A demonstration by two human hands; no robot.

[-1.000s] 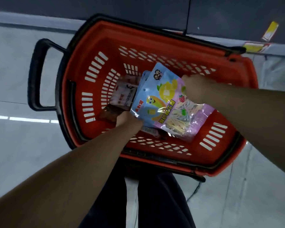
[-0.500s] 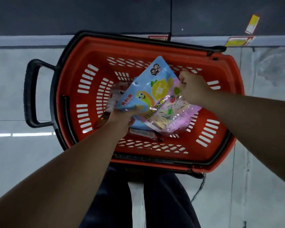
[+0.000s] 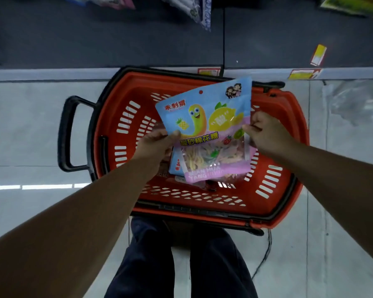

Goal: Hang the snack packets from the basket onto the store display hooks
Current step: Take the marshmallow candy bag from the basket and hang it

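Note:
A light-blue and pink snack packet (image 3: 211, 125) with a cartoon worm and a lemon is held above the red basket (image 3: 276, 190). My left hand (image 3: 157, 143) pinches its left edge, thumb on the front. My right hand (image 3: 265, 134) pinches its right edge. A second packet of the same kind (image 3: 175, 163) sits just behind it, its blue edge showing at the lower left. More packets lie in the basket, mostly hidden. Hanging packets (image 3: 197, 9) show at the top edge of the view; no hooks can be seen.
The basket stands on the pale tiled floor (image 3: 30, 130) against the dark base of the display (image 3: 95, 39), its black handle (image 3: 67, 134) sticking out to the left. My legs (image 3: 181, 259) are right behind it. Yellow price tags (image 3: 304, 73) line the shelf edge.
The packets have risen out of the basket and turned upright to face me. My left hand moved from under the packet to its left edge. The view tilted up towards the display.

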